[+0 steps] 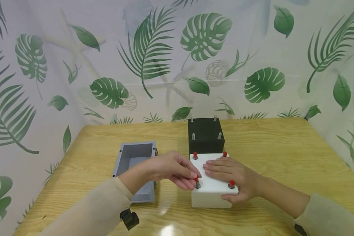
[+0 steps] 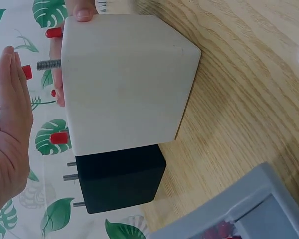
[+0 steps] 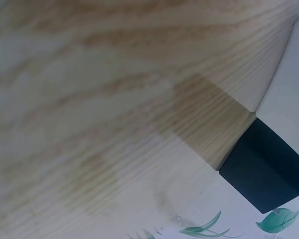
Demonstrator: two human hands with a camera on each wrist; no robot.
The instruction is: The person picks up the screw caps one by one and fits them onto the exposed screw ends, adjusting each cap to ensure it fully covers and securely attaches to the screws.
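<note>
My left hand (image 1: 174, 168) pinches a small red cap (image 1: 196, 179) at the near-left bolt of a white block (image 1: 211, 200). In the left wrist view a gap shows between that cap and the bare threaded bolt (image 2: 49, 64). Red caps sit on the block's other corner bolts, such as the near-right cap (image 1: 232, 183). My right hand (image 1: 239, 177) rests on the white block, fingers laid across its top and thumb at its near side. The right wrist view shows only a slice of the white block (image 3: 286, 94), without the hand.
Behind the white block stands a black block (image 1: 206, 144) with bare metal bolts sticking up from its corners. To the left lies a grey tray (image 1: 148, 195), partly behind my left arm; red pieces (image 2: 222, 231) show inside it. A leaf-patterned cloth (image 1: 165, 65) hangs behind the wooden table (image 1: 271, 144).
</note>
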